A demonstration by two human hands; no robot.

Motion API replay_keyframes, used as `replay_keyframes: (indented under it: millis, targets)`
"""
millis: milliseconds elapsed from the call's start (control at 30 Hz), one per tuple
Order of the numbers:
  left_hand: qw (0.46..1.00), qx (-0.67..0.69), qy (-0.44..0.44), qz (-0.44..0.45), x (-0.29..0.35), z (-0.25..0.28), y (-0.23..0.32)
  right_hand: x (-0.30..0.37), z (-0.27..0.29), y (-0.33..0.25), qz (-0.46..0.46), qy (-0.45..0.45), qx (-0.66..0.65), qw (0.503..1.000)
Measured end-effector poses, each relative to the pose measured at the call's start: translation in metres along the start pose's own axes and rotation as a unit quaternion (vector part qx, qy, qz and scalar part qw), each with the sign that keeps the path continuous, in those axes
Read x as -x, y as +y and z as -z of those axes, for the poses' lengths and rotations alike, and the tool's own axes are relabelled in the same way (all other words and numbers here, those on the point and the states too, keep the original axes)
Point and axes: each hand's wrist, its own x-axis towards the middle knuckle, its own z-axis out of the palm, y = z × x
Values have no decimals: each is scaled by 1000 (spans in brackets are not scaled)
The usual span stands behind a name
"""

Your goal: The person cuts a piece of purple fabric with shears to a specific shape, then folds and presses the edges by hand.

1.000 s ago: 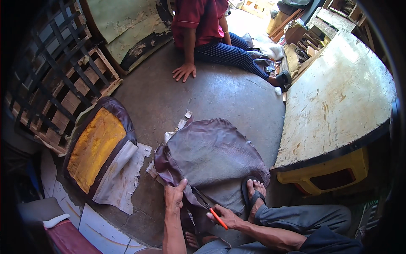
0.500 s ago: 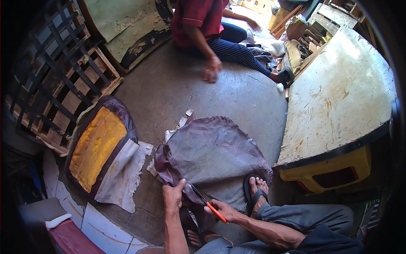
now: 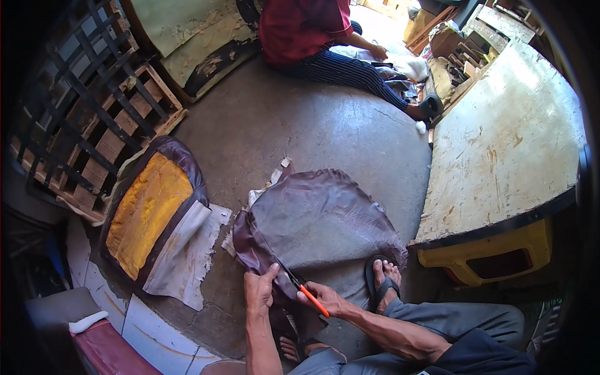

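Note:
A dark maroon leather cover [image 3: 319, 215] lies spread on the floor in front of me, its outline rounded and its edge gathered. My left hand [image 3: 259, 290] pinches the near left edge of the cover, thumb on top. In my right hand [image 3: 325, 298] is a pair of scissors with an orange handle [image 3: 315, 301], the dark blades pointing away and left along the cover's edge, close to my left thumb. Whether the blades are apart is hard to make out. My sandalled foot [image 3: 381, 281] rests on the cover's right side.
A maroon seat pad [image 3: 150, 215] with bare yellow foam and a torn cloth flap lies left. Behind it leans a wooden frame with black webbing [image 3: 109, 128]. A co-worker [image 3: 306, 37] sits on the floor ahead. A worn pale board [image 3: 500, 144] stands right, above a yellow piece [image 3: 494, 256].
The co-worker's near hand has left the open floor, and the body has turned away to the right. My scissors have shifted slightly up and left along the cover's edge.

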Motion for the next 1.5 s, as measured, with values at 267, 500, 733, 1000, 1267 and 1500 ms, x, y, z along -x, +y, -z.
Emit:
replay_keyframes:
  millis: [267,500,733,1000,1267,1500]
  targets:
    - [999,41,-21,18,6,-4,12,-7,-2,-7,29,6,-36,999]
    - [996,57,-43,53,4,0,18,-16,-2,-5,45,-33,-91,994]
    - [994,59,-57,72,4,7,17,-21,-3,-16,48,-19,-62,997]
    - [994,80,-66,45,10,6,24,-19,0,-36,14,-35,-62,997]
    - [992,77,-84,57,12,4,32,-25,4,-46,25,-25,-36,999]
    - [919,292,-232,131,-42,36,44,-26,9,-40,30,-13,54,998]
